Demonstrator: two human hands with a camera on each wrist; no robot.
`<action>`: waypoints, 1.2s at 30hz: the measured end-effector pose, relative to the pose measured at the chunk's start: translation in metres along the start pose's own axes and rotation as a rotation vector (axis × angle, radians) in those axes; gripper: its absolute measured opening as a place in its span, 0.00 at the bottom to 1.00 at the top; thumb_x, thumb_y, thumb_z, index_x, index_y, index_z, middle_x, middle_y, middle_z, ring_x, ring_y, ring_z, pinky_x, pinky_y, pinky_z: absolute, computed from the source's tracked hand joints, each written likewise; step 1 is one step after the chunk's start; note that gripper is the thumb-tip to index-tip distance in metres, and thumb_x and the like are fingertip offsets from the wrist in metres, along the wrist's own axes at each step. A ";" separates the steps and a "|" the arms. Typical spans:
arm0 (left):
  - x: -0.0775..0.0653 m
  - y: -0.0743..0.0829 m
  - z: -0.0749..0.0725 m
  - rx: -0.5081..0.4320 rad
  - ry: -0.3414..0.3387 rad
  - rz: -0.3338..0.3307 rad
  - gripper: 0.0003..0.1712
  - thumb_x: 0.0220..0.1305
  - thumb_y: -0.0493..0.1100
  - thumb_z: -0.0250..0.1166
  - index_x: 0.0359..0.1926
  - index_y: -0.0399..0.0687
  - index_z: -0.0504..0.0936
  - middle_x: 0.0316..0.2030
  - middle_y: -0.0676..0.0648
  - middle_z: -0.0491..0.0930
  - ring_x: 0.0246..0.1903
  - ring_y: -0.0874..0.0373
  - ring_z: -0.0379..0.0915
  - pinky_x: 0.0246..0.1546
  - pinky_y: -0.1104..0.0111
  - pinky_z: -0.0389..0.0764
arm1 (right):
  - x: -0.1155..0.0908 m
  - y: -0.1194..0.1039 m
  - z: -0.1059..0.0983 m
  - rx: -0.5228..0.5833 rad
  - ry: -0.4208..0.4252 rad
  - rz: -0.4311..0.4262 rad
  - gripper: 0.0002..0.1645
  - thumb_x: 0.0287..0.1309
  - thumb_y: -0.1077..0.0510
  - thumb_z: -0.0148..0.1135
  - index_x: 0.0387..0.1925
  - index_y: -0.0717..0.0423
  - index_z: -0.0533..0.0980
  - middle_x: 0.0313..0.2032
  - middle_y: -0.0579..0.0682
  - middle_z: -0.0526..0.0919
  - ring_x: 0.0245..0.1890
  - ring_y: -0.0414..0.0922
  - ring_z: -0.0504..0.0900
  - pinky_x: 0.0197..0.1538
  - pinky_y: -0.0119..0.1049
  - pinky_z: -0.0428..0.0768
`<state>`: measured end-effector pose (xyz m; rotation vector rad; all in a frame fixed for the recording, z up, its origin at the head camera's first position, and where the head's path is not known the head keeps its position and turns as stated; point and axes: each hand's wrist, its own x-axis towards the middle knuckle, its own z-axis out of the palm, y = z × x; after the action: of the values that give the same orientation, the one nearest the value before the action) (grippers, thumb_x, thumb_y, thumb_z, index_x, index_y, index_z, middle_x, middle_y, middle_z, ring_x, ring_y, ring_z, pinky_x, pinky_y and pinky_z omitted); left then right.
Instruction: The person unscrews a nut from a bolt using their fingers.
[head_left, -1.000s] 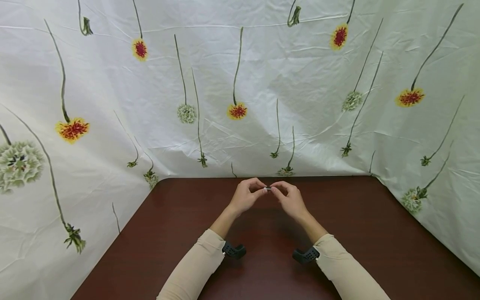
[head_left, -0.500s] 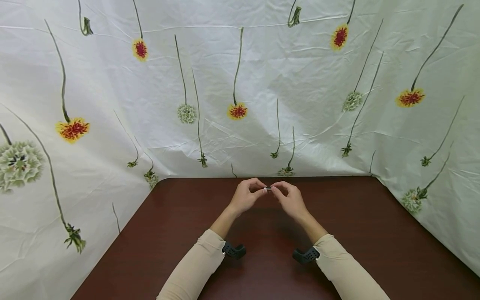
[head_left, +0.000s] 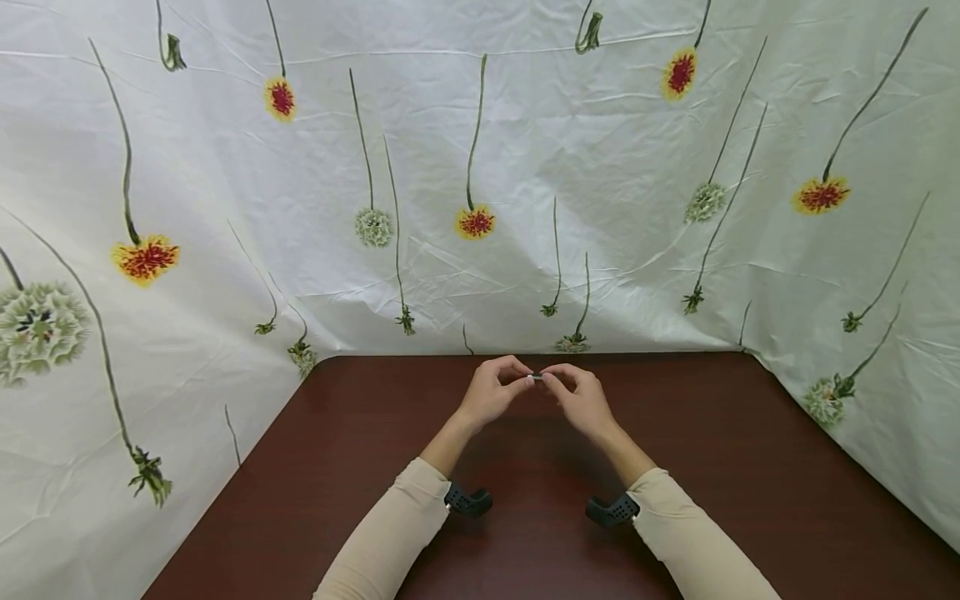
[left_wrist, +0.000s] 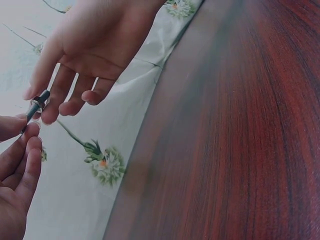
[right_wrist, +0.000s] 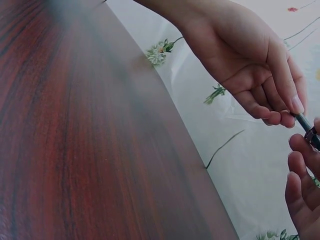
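Grey metal: two hands (head_left: 486, 396) (head_left: 586, 406) pinch one bolt (right_wrist: 302, 121).

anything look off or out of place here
Only the flowered cloth behind the table: it's creased, and its blossoms hang downward, so the print seems upside down. The small threaded piece between the left hand and right hand shows no obvious damage.

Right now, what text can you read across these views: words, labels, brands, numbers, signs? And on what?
None readable in any view.
Threaded piece and dark collar, between left hand and right hand: too small to tell whether marked.
Black wrist bands: no lettering can be made out.
Curtain: printed flowers and stems, no writing seen.
Table: wood grain, no writing seen.
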<state>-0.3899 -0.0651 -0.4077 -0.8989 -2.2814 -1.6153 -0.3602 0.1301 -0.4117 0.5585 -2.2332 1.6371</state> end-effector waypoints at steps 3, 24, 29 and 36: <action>0.000 0.000 0.000 0.002 -0.004 -0.009 0.04 0.70 0.36 0.69 0.44 0.44 0.87 0.39 0.49 0.89 0.41 0.56 0.84 0.43 0.59 0.82 | 0.001 0.005 0.000 -0.006 0.006 -0.020 0.11 0.74 0.61 0.62 0.49 0.65 0.83 0.41 0.62 0.88 0.41 0.56 0.87 0.42 0.54 0.84; 0.002 -0.001 0.000 0.001 0.018 0.026 0.03 0.67 0.34 0.71 0.41 0.42 0.88 0.39 0.48 0.89 0.41 0.54 0.83 0.42 0.59 0.81 | 0.003 0.008 -0.002 -0.027 -0.020 -0.038 0.17 0.69 0.63 0.67 0.57 0.61 0.79 0.52 0.59 0.84 0.49 0.55 0.83 0.46 0.45 0.82; 0.002 -0.001 -0.001 -0.003 0.014 0.017 0.03 0.68 0.34 0.70 0.42 0.42 0.87 0.39 0.45 0.89 0.41 0.53 0.84 0.43 0.58 0.81 | 0.003 0.008 -0.001 -0.007 -0.012 0.004 0.16 0.73 0.58 0.64 0.56 0.62 0.80 0.50 0.61 0.85 0.45 0.56 0.84 0.45 0.52 0.84; 0.001 0.000 0.000 0.005 0.011 0.000 0.03 0.68 0.35 0.70 0.42 0.43 0.87 0.40 0.48 0.89 0.41 0.55 0.83 0.43 0.59 0.81 | -0.005 -0.018 -0.003 -0.021 -0.016 -0.071 0.18 0.68 0.69 0.65 0.58 0.69 0.77 0.53 0.69 0.82 0.49 0.64 0.83 0.48 0.59 0.81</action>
<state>-0.3910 -0.0649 -0.4073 -0.8868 -2.2769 -1.6094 -0.3467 0.1283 -0.3981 0.6407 -2.2128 1.5776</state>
